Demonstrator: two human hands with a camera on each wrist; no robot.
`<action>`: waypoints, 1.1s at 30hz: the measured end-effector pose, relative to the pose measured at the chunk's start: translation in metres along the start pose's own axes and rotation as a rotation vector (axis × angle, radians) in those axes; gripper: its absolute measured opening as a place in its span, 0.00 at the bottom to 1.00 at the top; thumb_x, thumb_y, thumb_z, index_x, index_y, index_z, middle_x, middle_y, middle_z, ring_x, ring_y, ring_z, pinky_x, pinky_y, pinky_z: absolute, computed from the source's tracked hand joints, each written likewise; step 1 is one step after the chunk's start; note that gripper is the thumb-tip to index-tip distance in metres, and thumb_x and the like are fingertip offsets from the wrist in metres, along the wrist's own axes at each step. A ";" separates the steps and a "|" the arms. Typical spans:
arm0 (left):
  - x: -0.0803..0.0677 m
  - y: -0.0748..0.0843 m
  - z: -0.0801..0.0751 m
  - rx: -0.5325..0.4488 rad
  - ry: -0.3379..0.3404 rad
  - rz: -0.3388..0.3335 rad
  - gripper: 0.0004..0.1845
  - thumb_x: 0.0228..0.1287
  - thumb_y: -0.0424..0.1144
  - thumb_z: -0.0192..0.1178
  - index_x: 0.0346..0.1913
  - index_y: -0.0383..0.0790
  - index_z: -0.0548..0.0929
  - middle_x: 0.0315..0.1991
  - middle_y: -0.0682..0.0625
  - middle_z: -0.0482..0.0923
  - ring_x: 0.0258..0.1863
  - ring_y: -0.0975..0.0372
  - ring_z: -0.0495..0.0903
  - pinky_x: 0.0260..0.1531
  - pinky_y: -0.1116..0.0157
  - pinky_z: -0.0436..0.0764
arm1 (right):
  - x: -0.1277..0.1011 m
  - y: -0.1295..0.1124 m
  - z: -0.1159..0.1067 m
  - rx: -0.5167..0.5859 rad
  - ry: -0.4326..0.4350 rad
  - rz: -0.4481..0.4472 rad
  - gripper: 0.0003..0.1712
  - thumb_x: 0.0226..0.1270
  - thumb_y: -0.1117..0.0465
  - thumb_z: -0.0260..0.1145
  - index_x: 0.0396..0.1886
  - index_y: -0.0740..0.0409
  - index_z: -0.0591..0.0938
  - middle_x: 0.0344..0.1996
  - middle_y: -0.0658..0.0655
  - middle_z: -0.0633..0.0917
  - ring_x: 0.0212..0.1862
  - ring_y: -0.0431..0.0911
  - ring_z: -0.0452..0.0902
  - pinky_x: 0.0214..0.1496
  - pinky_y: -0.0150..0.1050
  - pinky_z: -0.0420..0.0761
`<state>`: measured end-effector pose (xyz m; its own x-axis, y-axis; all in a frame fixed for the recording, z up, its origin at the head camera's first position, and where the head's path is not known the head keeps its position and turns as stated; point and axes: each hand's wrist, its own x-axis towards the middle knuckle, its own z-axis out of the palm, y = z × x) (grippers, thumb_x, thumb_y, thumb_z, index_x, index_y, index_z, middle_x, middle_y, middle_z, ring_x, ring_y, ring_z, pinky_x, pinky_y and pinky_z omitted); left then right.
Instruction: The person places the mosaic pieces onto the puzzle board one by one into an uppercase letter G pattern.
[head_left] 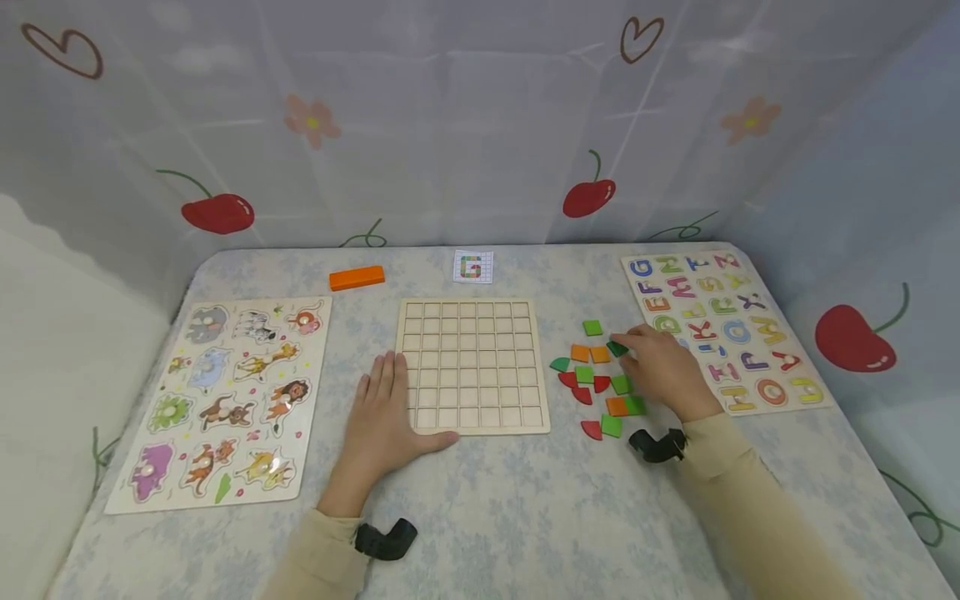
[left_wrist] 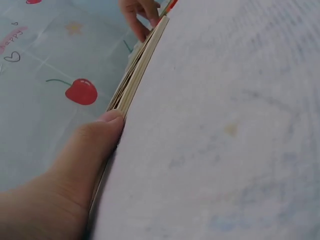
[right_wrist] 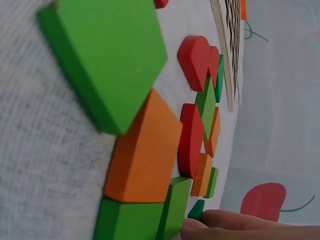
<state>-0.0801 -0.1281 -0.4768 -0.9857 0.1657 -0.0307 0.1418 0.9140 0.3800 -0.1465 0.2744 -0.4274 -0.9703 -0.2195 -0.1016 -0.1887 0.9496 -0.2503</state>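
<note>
My left hand (head_left: 381,421) lies flat with straight fingers along the left edge of a wooden grid board (head_left: 471,368), its thumb on the near edge. In the left wrist view the thumb (left_wrist: 92,150) presses the board's side. Right of the board, my right hand (head_left: 663,371) pinches a dark green quarter-circle tile (head_left: 617,348) between thumb and fingers. The same tile (right_wrist: 196,210) shows partly at the fingertips in the right wrist view. Around it lie loose tiles: orange squares (head_left: 580,353), light green squares (head_left: 592,327), red quarter-circles (head_left: 591,430) and another dark green one (head_left: 560,364).
A small card (head_left: 473,267) with a coloured letter G pattern lies behind the board. An orange block (head_left: 357,277) is to its left. An animal puzzle board (head_left: 247,350) lies at left, an alphabet board (head_left: 787,333) at right. A printed curtain (head_left: 465,150) hangs behind the table.
</note>
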 end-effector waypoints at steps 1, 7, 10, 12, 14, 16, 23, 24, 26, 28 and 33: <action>0.000 -0.001 0.002 -0.008 0.013 0.001 0.78 0.36 0.84 0.60 0.79 0.32 0.42 0.81 0.37 0.38 0.81 0.46 0.38 0.78 0.45 0.46 | 0.001 0.001 0.000 -0.001 0.000 -0.002 0.24 0.69 0.62 0.65 0.64 0.58 0.79 0.55 0.65 0.81 0.53 0.62 0.76 0.54 0.60 0.79; 0.000 -0.003 0.007 -0.017 0.055 0.005 0.78 0.35 0.86 0.58 0.79 0.34 0.42 0.81 0.39 0.39 0.81 0.48 0.39 0.78 0.45 0.44 | 0.006 0.001 0.000 0.018 0.003 0.009 0.22 0.67 0.62 0.67 0.60 0.61 0.82 0.51 0.65 0.82 0.50 0.60 0.78 0.52 0.58 0.81; 0.001 -0.003 0.007 -0.014 0.054 0.002 0.78 0.36 0.86 0.57 0.80 0.35 0.42 0.81 0.40 0.39 0.81 0.48 0.38 0.78 0.45 0.44 | 0.009 0.003 0.000 0.063 -0.016 0.047 0.20 0.67 0.59 0.68 0.56 0.62 0.83 0.50 0.63 0.83 0.49 0.58 0.79 0.52 0.57 0.81; 0.002 -0.003 0.007 -0.020 0.052 0.001 0.78 0.36 0.86 0.58 0.80 0.35 0.42 0.81 0.39 0.39 0.81 0.48 0.38 0.78 0.46 0.43 | 0.011 0.005 0.000 0.095 -0.035 0.086 0.19 0.68 0.57 0.68 0.54 0.61 0.83 0.50 0.62 0.83 0.48 0.56 0.79 0.51 0.56 0.81; 0.002 -0.003 0.007 -0.024 0.049 0.000 0.77 0.36 0.85 0.59 0.80 0.35 0.42 0.81 0.40 0.38 0.81 0.48 0.38 0.78 0.46 0.43 | 0.012 0.007 0.000 0.130 -0.049 0.118 0.18 0.68 0.55 0.67 0.53 0.59 0.83 0.49 0.61 0.83 0.47 0.55 0.78 0.49 0.54 0.80; 0.003 -0.003 0.006 -0.024 0.046 -0.001 0.77 0.36 0.85 0.59 0.80 0.35 0.42 0.81 0.40 0.38 0.81 0.48 0.37 0.78 0.46 0.43 | 0.012 0.008 0.000 0.172 -0.056 0.143 0.17 0.68 0.54 0.67 0.51 0.57 0.82 0.48 0.61 0.83 0.46 0.55 0.77 0.47 0.51 0.80; 0.002 -0.002 0.005 -0.026 0.061 0.001 0.77 0.36 0.84 0.61 0.80 0.35 0.43 0.81 0.40 0.39 0.81 0.48 0.39 0.78 0.45 0.45 | 0.012 0.010 -0.003 0.291 -0.058 0.178 0.11 0.70 0.56 0.66 0.47 0.54 0.80 0.43 0.58 0.82 0.44 0.53 0.74 0.44 0.44 0.75; 0.002 -0.002 0.005 -0.027 0.065 0.002 0.77 0.36 0.84 0.61 0.80 0.35 0.43 0.81 0.40 0.40 0.81 0.48 0.39 0.78 0.45 0.45 | 0.013 0.010 -0.003 0.300 -0.058 0.180 0.10 0.70 0.56 0.65 0.47 0.54 0.79 0.43 0.57 0.81 0.44 0.53 0.73 0.43 0.44 0.75; 0.002 -0.002 0.006 -0.025 0.064 0.000 0.77 0.36 0.84 0.60 0.80 0.35 0.42 0.81 0.40 0.39 0.81 0.49 0.39 0.78 0.46 0.45 | 0.014 0.010 -0.004 0.311 -0.052 0.173 0.10 0.70 0.56 0.65 0.47 0.53 0.78 0.42 0.57 0.81 0.43 0.52 0.73 0.41 0.42 0.74; 0.002 -0.002 0.007 -0.021 0.064 0.000 0.77 0.36 0.85 0.59 0.80 0.36 0.42 0.81 0.41 0.39 0.81 0.49 0.39 0.78 0.46 0.45 | 0.016 0.008 -0.005 0.320 -0.031 0.157 0.11 0.70 0.55 0.65 0.47 0.53 0.78 0.41 0.56 0.81 0.42 0.51 0.72 0.40 0.41 0.72; 0.003 -0.002 0.009 -0.013 0.074 -0.002 0.76 0.37 0.86 0.57 0.80 0.36 0.43 0.81 0.41 0.40 0.81 0.49 0.40 0.78 0.46 0.45 | 0.026 -0.006 -0.005 0.350 0.030 0.104 0.11 0.70 0.55 0.66 0.48 0.54 0.80 0.42 0.57 0.83 0.38 0.51 0.72 0.37 0.39 0.73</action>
<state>-0.0822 -0.1263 -0.4860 -0.9901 0.1355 0.0372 0.1392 0.9095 0.3916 -0.1711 0.2645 -0.4236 -0.9866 -0.1141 -0.1167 -0.0304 0.8311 -0.5553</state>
